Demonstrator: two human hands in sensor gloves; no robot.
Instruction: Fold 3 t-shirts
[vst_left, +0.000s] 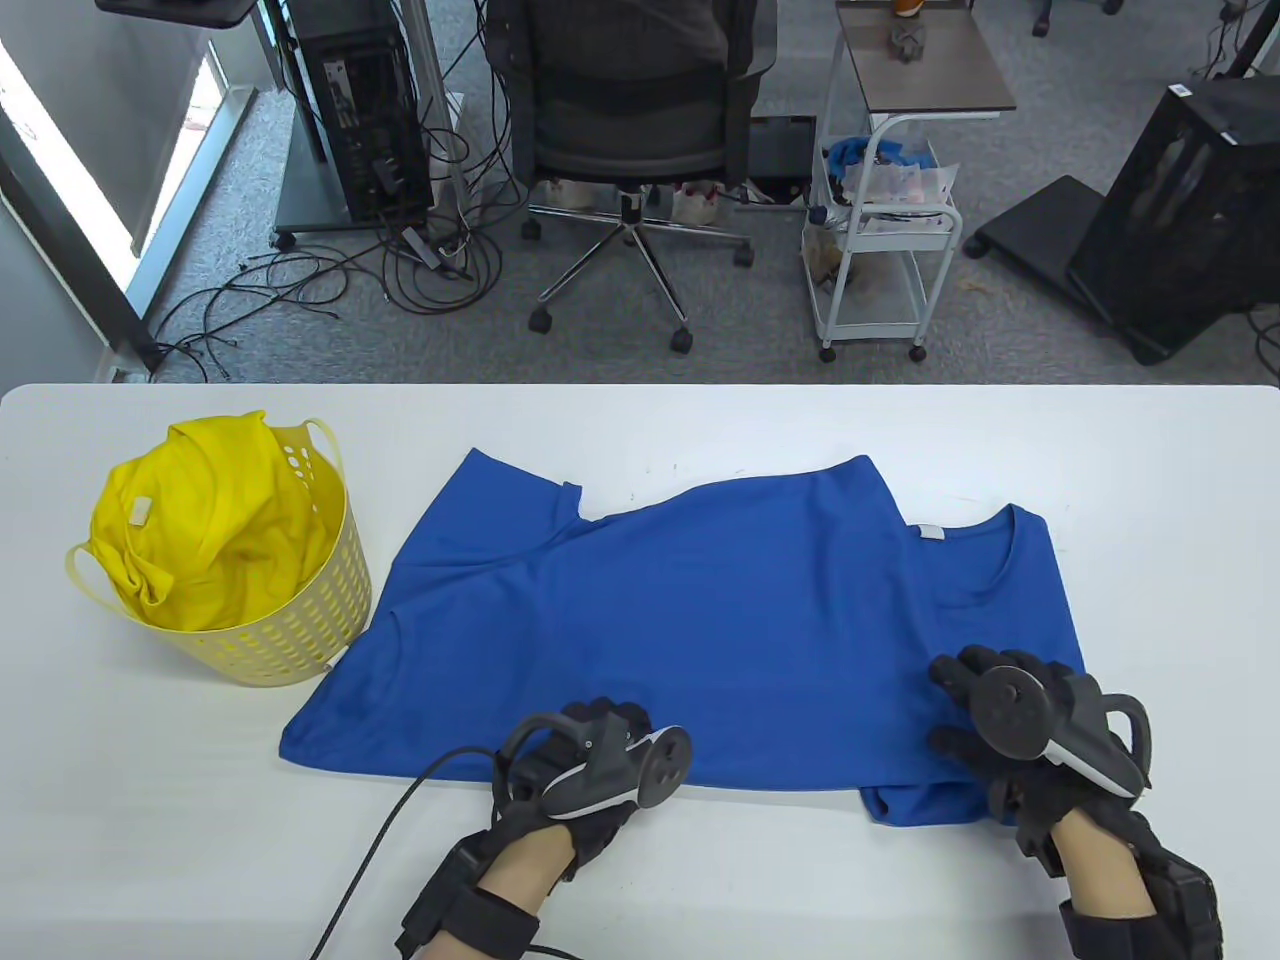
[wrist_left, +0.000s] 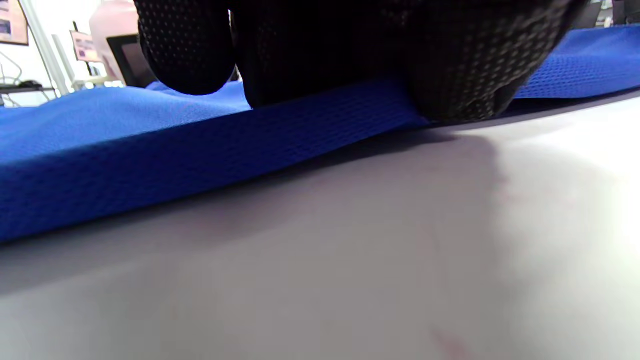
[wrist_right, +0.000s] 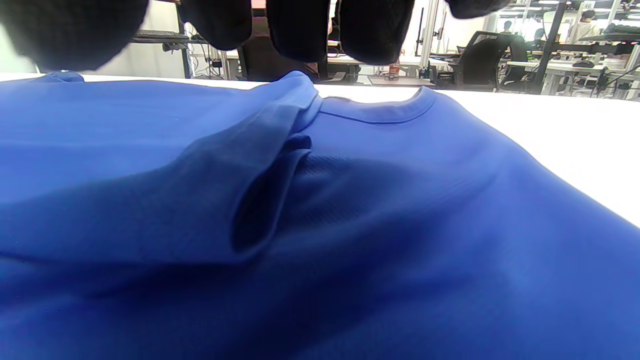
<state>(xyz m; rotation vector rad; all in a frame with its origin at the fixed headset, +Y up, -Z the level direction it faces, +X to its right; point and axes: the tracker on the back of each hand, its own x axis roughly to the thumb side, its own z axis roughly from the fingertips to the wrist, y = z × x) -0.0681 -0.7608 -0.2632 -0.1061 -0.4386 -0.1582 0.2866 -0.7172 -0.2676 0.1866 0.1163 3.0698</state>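
Observation:
A blue t-shirt (vst_left: 700, 620) lies spread on the white table (vst_left: 1150, 480), its collar (vst_left: 985, 575) to the right and one side folded over the body. My left hand (vst_left: 590, 725) pinches the shirt's near edge; the left wrist view shows the blue hem (wrist_left: 150, 160) running out from between the gloved fingers (wrist_left: 350, 45). My right hand (vst_left: 960, 700) is over the shirt near the collar, fingers spread and holding nothing. In the right wrist view the fingertips (wrist_right: 300, 25) hang above the shirt (wrist_right: 400, 240). A yellow t-shirt (vst_left: 200, 520) is bunched in a yellow basket (vst_left: 300, 640) at the left.
A short sleeve (vst_left: 915, 805) sticks out at the shirt's near right corner. The left glove's cable (vst_left: 380, 840) trails across the table toward the front edge. An office chair (vst_left: 630, 110) and a white cart (vst_left: 880, 230) stand beyond the table's far edge.

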